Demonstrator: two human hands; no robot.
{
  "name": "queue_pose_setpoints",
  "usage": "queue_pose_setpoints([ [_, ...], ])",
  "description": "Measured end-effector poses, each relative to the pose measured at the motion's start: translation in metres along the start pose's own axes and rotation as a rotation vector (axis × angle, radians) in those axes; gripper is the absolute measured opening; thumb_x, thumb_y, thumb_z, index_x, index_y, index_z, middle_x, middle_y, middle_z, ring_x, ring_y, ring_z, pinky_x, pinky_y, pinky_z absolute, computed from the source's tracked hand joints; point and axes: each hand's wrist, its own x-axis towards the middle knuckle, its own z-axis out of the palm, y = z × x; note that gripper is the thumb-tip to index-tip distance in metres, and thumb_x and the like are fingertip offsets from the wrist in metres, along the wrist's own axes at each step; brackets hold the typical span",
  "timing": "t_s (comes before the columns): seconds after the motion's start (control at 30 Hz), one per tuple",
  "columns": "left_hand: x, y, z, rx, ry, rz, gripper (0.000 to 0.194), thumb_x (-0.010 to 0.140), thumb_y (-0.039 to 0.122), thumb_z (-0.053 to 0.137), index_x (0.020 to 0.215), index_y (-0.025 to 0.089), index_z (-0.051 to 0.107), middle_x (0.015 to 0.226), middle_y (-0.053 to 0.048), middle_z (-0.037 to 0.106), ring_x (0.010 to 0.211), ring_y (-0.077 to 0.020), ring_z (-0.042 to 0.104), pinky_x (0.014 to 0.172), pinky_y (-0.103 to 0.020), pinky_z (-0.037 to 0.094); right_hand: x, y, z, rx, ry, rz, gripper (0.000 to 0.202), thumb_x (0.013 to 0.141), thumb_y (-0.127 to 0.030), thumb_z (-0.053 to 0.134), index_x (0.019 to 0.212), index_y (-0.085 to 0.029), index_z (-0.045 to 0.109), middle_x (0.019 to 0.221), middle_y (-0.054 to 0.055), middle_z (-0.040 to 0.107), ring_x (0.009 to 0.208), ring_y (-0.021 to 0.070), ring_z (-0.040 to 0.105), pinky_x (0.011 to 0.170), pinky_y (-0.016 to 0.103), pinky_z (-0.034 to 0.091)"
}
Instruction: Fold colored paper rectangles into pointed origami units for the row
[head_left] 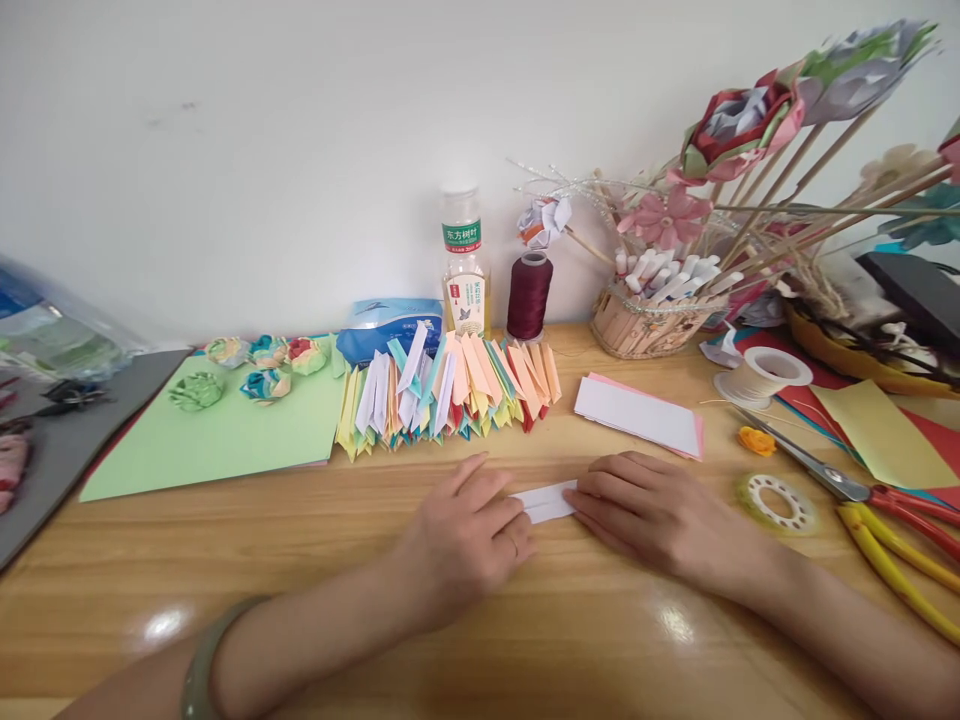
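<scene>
A small white paper strip (549, 501) lies on the wooden table between my hands, with a crease line along it. My left hand (472, 530) has its fingers closed on the strip's left end, the index finger raised a little. On the right end, my right hand (649, 510) presses with its fingers together, covering that part of the paper. Just behind my right hand rests a stack of white and pink paper strips (637, 413). Beyond my left hand stands a row of folded paper pieces (450, 390) in many colours.
Green paper sheets (247, 445) carry several paper flowers (265, 386) at left. A bottle (465, 270), a maroon thread spool (530, 298) and a basket of pens (652, 315) line the wall. At right lie scissors (840, 482), a tape roll (777, 502) and a white spool (763, 375).
</scene>
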Motion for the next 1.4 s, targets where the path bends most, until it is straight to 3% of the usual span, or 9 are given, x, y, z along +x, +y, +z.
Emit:
queue_pose_setpoints([
  [0.13, 0.006, 0.002, 0.004, -0.045, -0.031, -0.073, 0.02, 0.088, 0.014, 0.052, 0.073, 0.014, 0.065, 0.069, -0.002, 0.063, 0.083, -0.018, 0.057, 0.082, -0.036, 0.047, 0.002, -0.002, 0.0, 0.17, -0.022, 0.171, 0.023, 0.094, -0.019, 0.041, 0.092, -0.016, 0.063, 0.08, 0.007, 0.061, 0.075, 0.0166, 0.056, 0.065, 0.03, 0.047],
  [0.27, 0.01, 0.003, 0.006, -0.207, -0.064, -0.277, 0.018, 0.086, 0.015, 0.053, 0.073, 0.014, 0.065, 0.07, -0.004, 0.063, 0.08, -0.0194, 0.052, 0.073, -0.034, 0.048, 0.007, -0.001, -0.001, 0.414, -0.105, 0.417, 0.026, 0.095, -0.024, 0.038, 0.084, -0.018, 0.061, 0.082, 0.006, 0.061, 0.077, 0.0165, 0.057, 0.068, 0.03, 0.048],
  [0.43, 0.018, 0.002, 0.004, -0.361, -0.202, -0.632, 0.009, 0.075, 0.009, 0.062, 0.073, 0.017, 0.062, 0.068, 0.0, 0.062, 0.081, -0.0194, 0.052, 0.069, -0.032, 0.047, 0.009, -0.001, 0.003, 0.42, -0.129, 0.551, 0.019, 0.092, -0.021, 0.041, 0.086, -0.018, 0.058, 0.082, 0.006, 0.062, 0.074, 0.0176, 0.057, 0.066, 0.031, 0.047],
  [0.53, 0.021, 0.001, 0.002, -0.426, -0.239, -0.738, 0.011, 0.075, 0.008, 0.063, 0.073, 0.018, 0.061, 0.069, 0.001, 0.063, 0.082, -0.0195, 0.053, 0.072, -0.034, 0.046, 0.009, -0.001, 0.005, 0.405, -0.138, 0.593, 0.014, 0.091, -0.021, 0.043, 0.087, -0.018, 0.057, 0.082, 0.006, 0.061, 0.072, 0.0176, 0.057, 0.064, 0.03, 0.046],
  [0.7, 0.019, -0.002, 0.003, -0.395, -0.271, -0.74, 0.015, 0.075, 0.009, 0.066, 0.068, 0.018, 0.057, 0.065, 0.002, 0.06, 0.088, -0.0229, 0.05, 0.079, -0.04, 0.041, 0.012, -0.001, 0.003, 0.405, -0.162, 0.587, 0.016, 0.09, -0.02, 0.042, 0.081, -0.018, 0.056, 0.08, 0.006, 0.059, 0.071, 0.018, 0.055, 0.063, 0.031, 0.044],
  [0.83, 0.014, -0.004, 0.005, -0.365, -0.296, -0.728, 0.014, 0.076, 0.01, 0.065, 0.075, 0.018, 0.055, 0.085, -0.001, 0.06, 0.096, -0.0244, 0.045, 0.083, -0.043, 0.039, 0.01, 0.002, 0.001, 0.417, -0.17, 0.579, 0.015, 0.089, -0.018, 0.042, 0.079, -0.019, 0.053, 0.082, 0.005, 0.056, 0.072, 0.0175, 0.054, 0.063, 0.03, 0.043],
  [1.17, 0.011, -0.003, -0.001, -0.388, -0.396, -0.707, 0.015, 0.084, 0.008, 0.054, 0.094, 0.02, 0.055, 0.101, -0.003, 0.055, 0.104, -0.0234, 0.04, 0.091, -0.042, 0.036, 0.0, 0.014, -0.005, 0.605, -0.218, 0.531, 0.02, 0.092, -0.022, 0.037, 0.091, -0.02, 0.058, 0.092, 0.005, 0.059, 0.084, 0.0178, 0.055, 0.073, 0.03, 0.042],
  [1.27, 0.009, -0.004, 0.0, -0.386, -0.384, -0.698, 0.015, 0.083, 0.009, 0.056, 0.093, 0.02, 0.057, 0.099, -0.002, 0.056, 0.103, -0.0231, 0.041, 0.09, -0.041, 0.037, -0.002, 0.018, -0.009, 0.68, -0.262, 0.572, 0.021, 0.092, -0.03, 0.041, 0.096, -0.019, 0.058, 0.084, 0.004, 0.059, 0.074, 0.0168, 0.054, 0.067, 0.029, 0.042],
  [1.4, 0.009, -0.004, 0.002, -0.386, -0.346, -0.681, 0.015, 0.082, 0.009, 0.058, 0.089, 0.021, 0.06, 0.094, -0.001, 0.057, 0.101, -0.0227, 0.042, 0.088, -0.041, 0.038, 0.003, 0.016, -0.012, 0.712, -0.146, 0.666, 0.027, 0.092, -0.039, 0.041, 0.098, -0.018, 0.059, 0.087, 0.005, 0.06, 0.076, 0.0168, 0.055, 0.068, 0.029, 0.044],
])
